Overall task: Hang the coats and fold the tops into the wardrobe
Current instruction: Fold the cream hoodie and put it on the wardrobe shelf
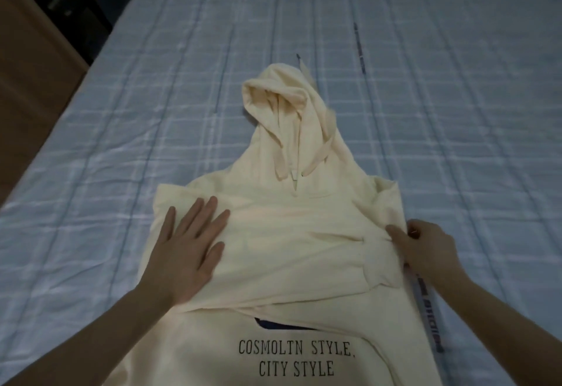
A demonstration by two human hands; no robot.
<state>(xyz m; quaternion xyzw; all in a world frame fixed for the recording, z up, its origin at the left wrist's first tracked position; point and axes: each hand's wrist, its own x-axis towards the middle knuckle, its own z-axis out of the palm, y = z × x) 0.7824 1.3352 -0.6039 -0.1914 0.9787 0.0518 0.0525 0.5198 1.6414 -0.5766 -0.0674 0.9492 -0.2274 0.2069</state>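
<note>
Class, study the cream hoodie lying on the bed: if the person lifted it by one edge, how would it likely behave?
The hoodie would probably droop and come unfolded, since its sleeves are only laid loosely across the chest. It looks like thick, soft fabric that creases under the left hand, so likely floppy yet fairly weighty. The hood and drawstrings would probably dangle.

You have the hoodie lying front-up on the bed, its hood pointing away from you and both sleeves folded across the chest. Your left hand lies flat on the left folded sleeve; your right hand is at the hoodie's right edge, touching the other sleeve
</note>
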